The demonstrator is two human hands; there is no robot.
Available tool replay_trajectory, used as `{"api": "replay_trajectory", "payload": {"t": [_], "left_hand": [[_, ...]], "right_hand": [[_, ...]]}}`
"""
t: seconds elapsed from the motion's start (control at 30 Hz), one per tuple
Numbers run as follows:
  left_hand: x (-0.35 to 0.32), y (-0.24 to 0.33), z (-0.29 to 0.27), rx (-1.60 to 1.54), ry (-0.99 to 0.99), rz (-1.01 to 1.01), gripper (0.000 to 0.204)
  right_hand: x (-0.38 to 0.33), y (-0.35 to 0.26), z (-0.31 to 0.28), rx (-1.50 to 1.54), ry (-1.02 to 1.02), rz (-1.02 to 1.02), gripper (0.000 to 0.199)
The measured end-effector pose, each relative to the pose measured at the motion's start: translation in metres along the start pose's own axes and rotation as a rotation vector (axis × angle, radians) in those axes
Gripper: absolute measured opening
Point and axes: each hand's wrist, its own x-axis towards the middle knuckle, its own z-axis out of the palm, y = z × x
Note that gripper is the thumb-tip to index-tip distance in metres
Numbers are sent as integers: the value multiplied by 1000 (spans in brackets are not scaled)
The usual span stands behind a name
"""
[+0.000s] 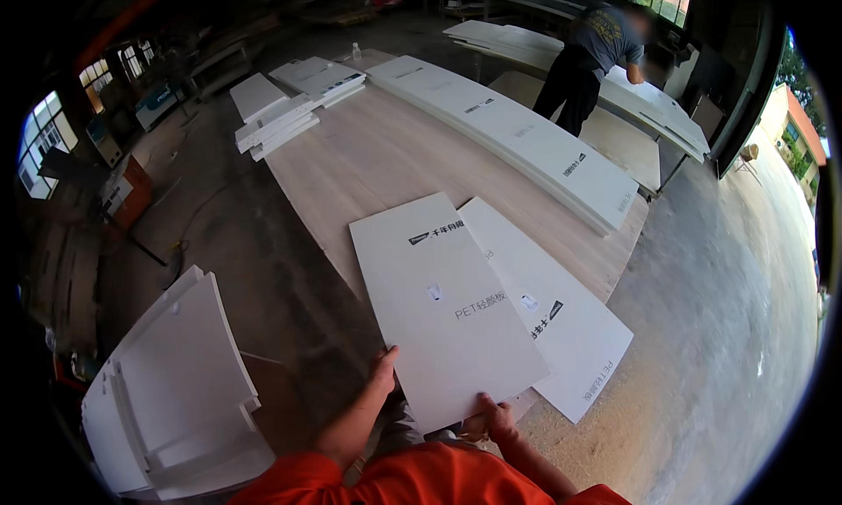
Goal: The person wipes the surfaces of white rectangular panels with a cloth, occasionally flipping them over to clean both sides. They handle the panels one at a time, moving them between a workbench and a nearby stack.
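The head view looks down on a white rectangular panel (452,316) held at its near end by both hands: the left hand (384,371) grips the near-left edge, and the right hand (491,415) is closed on the near-right corner. The panel's far end rests on a long wooden worktable (368,154), partly overlapping a second white panel (566,334) that lies beside and beneath it and juts past the table's edge. With much of both panels hanging off the table, a loosened grip could let the held one tip or slide to the concrete floor (719,329), and dragging it could scuff the one below. A long stack of white boards (509,132) lies farther along the table, shorter stacks (281,110) sit at its far left, and white cut pieces (175,391) stand at lower left. Another person (588,62) works at a far table in the dim workshop.
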Motion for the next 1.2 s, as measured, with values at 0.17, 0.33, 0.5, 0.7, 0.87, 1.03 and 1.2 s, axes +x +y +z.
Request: {"api": "replay_trajectory", "payload": {"t": [0.17,0.33,0.5,0.7,0.87,1.03,1.2], "left_hand": [[-37,26,-75,-205,-62,-235,25],[-29,52,-155,-410,174,28,29],[-8,97,-99,-734,207,325,34],[66,120,-109,-177,537,198,68],[172,202,-159,-38,619,270,84],[245,275,-231,3,815,507,78],[273,228,-141,221,775,100,79]], "right_hand": [[33,-29,106,197,-384,182,59],[70,-96,143,125,-203,166,71],[83,-76,226,102,-315,281,44],[80,-109,214,-631,-320,-7,38],[84,-114,20,-632,281,-102,35],[51,-101,-90,-651,651,37,40],[-11,-69,-180,-496,1041,89,41]]}}
